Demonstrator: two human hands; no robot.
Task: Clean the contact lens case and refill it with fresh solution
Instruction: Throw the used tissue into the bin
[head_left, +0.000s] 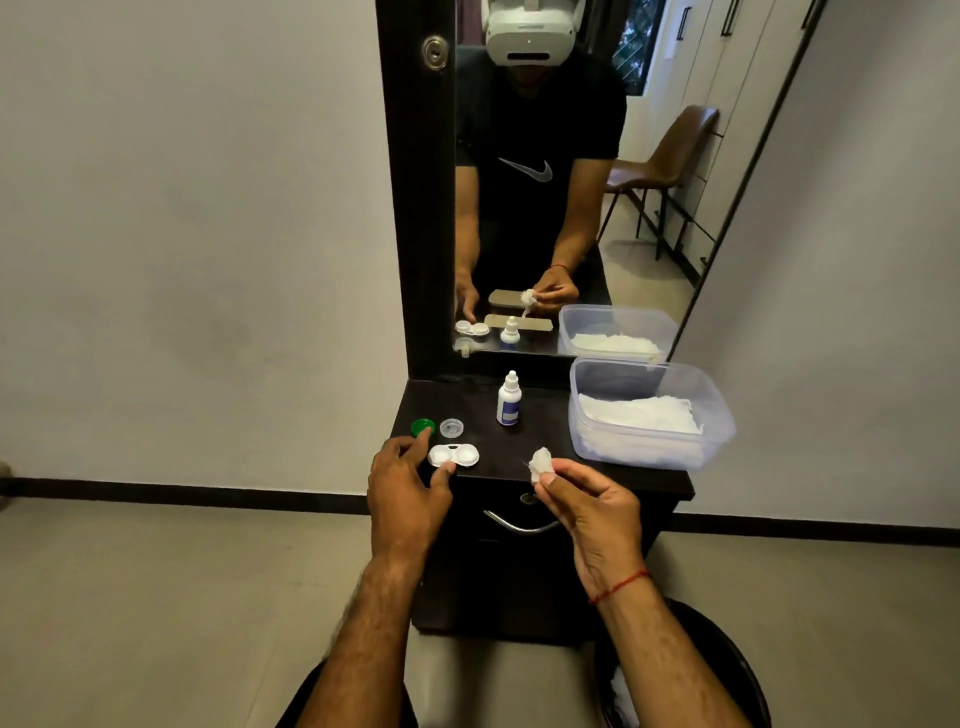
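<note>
A white contact lens case (454, 455) lies uncapped on the dark cabinet top (540, 441). Its green cap (422, 427) and its clear cap (451, 427) rest just behind it. My left hand (407, 483) is beside the case, thumb and forefinger spread around its left well, the thumb tip touching the near edge. My right hand (587, 499) pinches a crumpled white tissue wad (540, 460) above the cabinet's front edge, to the right of the case. A small white solution bottle (509, 400) with a blue label stands upright behind the case.
A clear plastic tub (649, 447) holding folded white tissues sits at the right of the cabinet top. A mirror (571, 182) rises behind the cabinet. A drawer handle (519, 525) curves below the top. A dark round bin (727, 670) stands at the lower right.
</note>
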